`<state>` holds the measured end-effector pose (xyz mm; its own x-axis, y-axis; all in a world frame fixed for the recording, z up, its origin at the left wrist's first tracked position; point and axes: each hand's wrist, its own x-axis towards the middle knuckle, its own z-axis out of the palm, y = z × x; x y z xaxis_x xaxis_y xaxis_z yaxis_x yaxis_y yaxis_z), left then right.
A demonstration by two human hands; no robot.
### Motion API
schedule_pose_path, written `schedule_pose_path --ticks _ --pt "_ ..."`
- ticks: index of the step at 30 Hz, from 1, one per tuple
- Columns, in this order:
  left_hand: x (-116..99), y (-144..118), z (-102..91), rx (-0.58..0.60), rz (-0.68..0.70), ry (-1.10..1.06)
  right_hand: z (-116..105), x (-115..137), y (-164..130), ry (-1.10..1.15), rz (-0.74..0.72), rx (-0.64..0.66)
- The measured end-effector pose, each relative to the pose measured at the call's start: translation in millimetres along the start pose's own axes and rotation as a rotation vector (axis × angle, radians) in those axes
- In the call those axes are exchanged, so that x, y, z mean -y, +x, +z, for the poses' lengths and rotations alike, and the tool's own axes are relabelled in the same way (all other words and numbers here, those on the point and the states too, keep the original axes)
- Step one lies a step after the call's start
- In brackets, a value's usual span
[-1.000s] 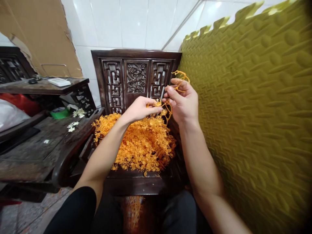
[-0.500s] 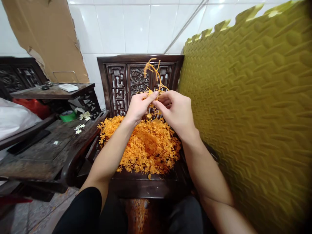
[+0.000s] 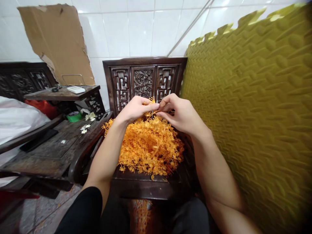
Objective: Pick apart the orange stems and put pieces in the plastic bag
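Above the chair seat (image 3: 146,190), the left hand (image 3: 133,109) and right hand (image 3: 181,113) meet fingertip to fingertip, each grip pinched narrow on one small orange sprig (image 3: 151,112) held just over the pile (image 3: 148,146). Judging by the big heap of tangled orange pieces lying loose on the seat, most of the work seems left. No sorted or finished batch shows anywhere in view.
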<state>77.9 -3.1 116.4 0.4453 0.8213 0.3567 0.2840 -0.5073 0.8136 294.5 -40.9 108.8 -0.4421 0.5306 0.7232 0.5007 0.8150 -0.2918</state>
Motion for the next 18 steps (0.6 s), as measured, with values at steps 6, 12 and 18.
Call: schedule_pose_path --ticks 6,12,18 --pt "3.9 -2.4 -6.5 0.039 -0.07 -0.106 0.6 3.6 2.5 -0.007 -0.029 0.07" --pt "1.6 -3.2 -13.9 -0.164 -0.029 -0.252 6.0 -2.9 5.2 -0.122 -0.037 -0.007" --pt "-9.6 -4.8 -27.3 -0.499 0.192 -0.392 16.3 -17.1 8.3 0.072 0.211 -0.334"
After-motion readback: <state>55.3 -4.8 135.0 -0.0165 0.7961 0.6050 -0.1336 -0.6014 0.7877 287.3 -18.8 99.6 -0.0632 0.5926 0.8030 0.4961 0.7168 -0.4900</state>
